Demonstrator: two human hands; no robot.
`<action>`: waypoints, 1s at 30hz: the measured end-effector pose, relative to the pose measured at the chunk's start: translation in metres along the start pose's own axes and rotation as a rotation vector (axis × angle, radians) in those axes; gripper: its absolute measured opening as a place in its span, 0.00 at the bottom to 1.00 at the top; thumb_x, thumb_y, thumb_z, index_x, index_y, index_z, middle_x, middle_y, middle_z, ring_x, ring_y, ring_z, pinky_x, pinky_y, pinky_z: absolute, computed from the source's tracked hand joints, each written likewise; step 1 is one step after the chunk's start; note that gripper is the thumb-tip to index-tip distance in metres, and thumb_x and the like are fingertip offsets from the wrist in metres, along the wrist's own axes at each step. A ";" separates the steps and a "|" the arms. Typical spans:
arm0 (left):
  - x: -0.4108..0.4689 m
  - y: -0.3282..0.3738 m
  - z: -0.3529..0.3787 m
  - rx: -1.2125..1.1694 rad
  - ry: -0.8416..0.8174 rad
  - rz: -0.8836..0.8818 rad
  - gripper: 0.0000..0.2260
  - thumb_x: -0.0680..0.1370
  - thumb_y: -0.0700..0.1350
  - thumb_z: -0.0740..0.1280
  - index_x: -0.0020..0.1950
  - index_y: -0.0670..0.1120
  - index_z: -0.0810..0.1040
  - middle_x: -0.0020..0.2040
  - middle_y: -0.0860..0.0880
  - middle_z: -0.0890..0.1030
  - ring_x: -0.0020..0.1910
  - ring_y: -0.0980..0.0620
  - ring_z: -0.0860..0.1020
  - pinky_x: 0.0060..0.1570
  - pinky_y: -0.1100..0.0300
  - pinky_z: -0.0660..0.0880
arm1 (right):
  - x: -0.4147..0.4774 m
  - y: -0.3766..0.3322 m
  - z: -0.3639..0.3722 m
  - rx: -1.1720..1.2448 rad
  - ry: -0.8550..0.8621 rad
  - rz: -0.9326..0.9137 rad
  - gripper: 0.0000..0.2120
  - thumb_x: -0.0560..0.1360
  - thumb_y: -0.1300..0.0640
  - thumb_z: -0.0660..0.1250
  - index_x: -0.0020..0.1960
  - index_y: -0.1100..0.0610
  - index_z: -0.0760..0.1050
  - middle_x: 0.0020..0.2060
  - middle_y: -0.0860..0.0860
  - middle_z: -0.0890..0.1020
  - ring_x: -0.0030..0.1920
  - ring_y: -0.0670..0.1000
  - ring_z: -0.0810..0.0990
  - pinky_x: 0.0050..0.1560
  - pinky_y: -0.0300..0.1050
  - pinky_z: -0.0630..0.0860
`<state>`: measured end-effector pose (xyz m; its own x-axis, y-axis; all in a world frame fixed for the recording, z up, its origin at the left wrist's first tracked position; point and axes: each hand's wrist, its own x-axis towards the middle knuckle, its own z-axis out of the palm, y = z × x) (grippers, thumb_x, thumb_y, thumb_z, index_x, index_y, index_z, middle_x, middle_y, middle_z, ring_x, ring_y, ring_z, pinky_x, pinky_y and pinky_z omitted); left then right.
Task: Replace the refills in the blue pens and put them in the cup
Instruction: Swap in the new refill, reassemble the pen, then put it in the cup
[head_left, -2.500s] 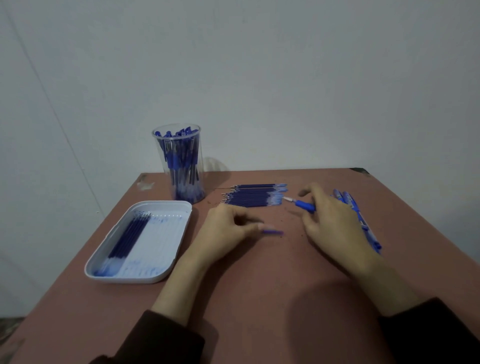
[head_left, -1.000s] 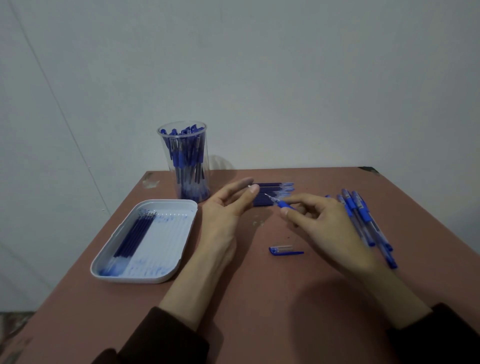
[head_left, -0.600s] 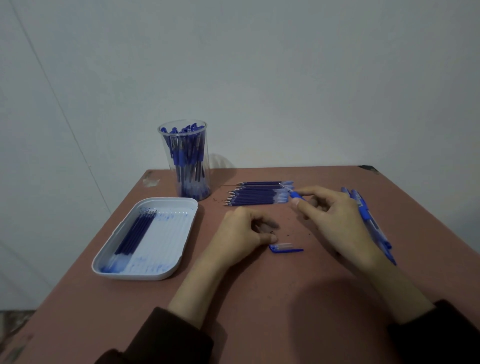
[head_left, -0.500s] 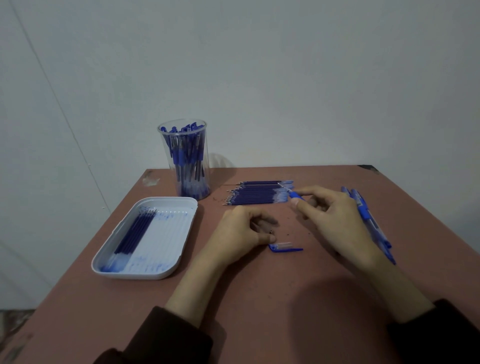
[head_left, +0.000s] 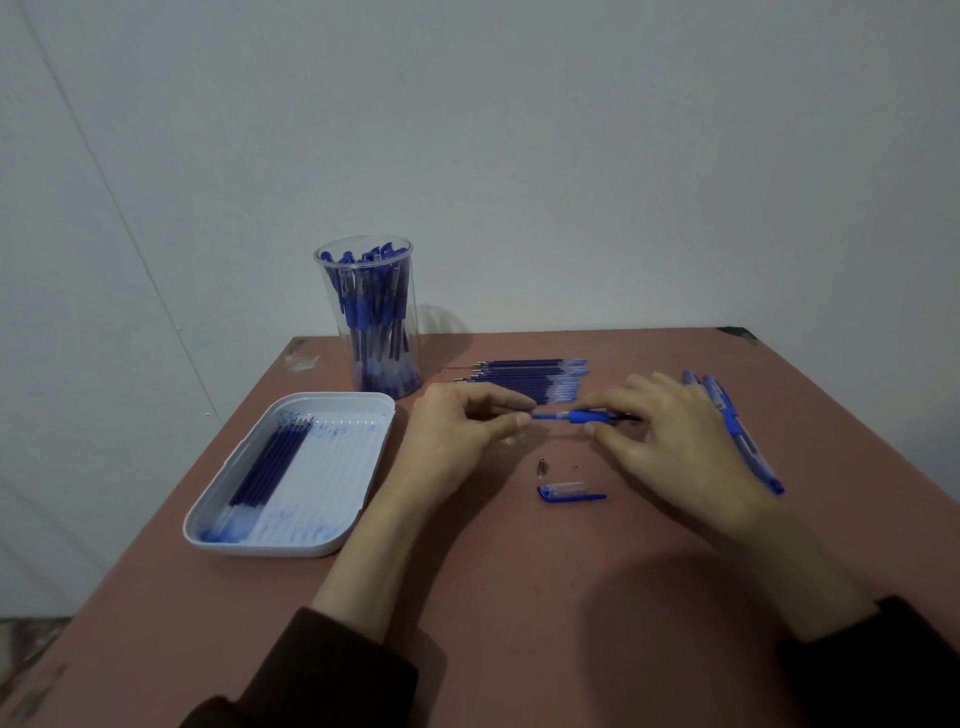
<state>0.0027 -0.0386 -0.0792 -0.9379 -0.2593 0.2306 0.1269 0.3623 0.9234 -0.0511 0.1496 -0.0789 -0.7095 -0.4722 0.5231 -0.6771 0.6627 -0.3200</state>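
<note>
Your left hand (head_left: 457, 434) and right hand (head_left: 675, 441) meet mid-frame, forearms angled inward, both pinching one pen (head_left: 560, 416).

Pen (head_left: 582, 416) between the hands: rear half hidden under the fingers of the right hand (head_left: 675, 447). The front end vanishes between thumb and forefinger of the left hand (head_left: 457, 436); bare refill or barrel, cannot tell. Row of refills (head_left: 524, 375): near side covered by both hands. Loose pens (head_left: 733, 422): partly behind the right hand, count unclear. Small dark piece (head_left: 542, 466) on table (head_left: 519, 597): too small to identify. Left sleeve (head_left: 322, 670) and right sleeve (head_left: 872, 670) cut off at the bottom edge.
</note>
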 end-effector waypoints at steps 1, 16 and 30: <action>0.001 -0.001 -0.001 0.008 0.031 0.002 0.08 0.72 0.39 0.73 0.43 0.53 0.84 0.37 0.56 0.83 0.39 0.63 0.80 0.40 0.72 0.73 | 0.000 0.003 -0.001 -0.017 0.023 0.017 0.08 0.74 0.52 0.68 0.52 0.44 0.81 0.38 0.44 0.78 0.44 0.47 0.72 0.49 0.47 0.63; 0.009 -0.017 -0.007 0.700 0.174 0.257 0.07 0.75 0.42 0.68 0.50 0.50 0.84 0.46 0.49 0.83 0.50 0.49 0.75 0.51 0.52 0.72 | 0.005 0.013 -0.009 -0.193 0.052 0.212 0.11 0.75 0.56 0.65 0.55 0.46 0.80 0.37 0.44 0.70 0.44 0.46 0.64 0.50 0.46 0.60; 0.037 -0.030 0.011 0.851 0.156 0.230 0.09 0.75 0.47 0.66 0.55 0.50 0.80 0.53 0.50 0.80 0.52 0.47 0.71 0.50 0.54 0.70 | 0.004 0.004 0.001 -0.072 0.048 0.195 0.12 0.75 0.54 0.67 0.56 0.46 0.80 0.39 0.44 0.74 0.45 0.46 0.68 0.56 0.53 0.69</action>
<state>-0.0393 -0.0487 -0.1019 -0.8563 -0.1946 0.4784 -0.0343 0.9457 0.3233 -0.0566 0.1504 -0.0789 -0.8146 -0.3038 0.4942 -0.5108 0.7793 -0.3629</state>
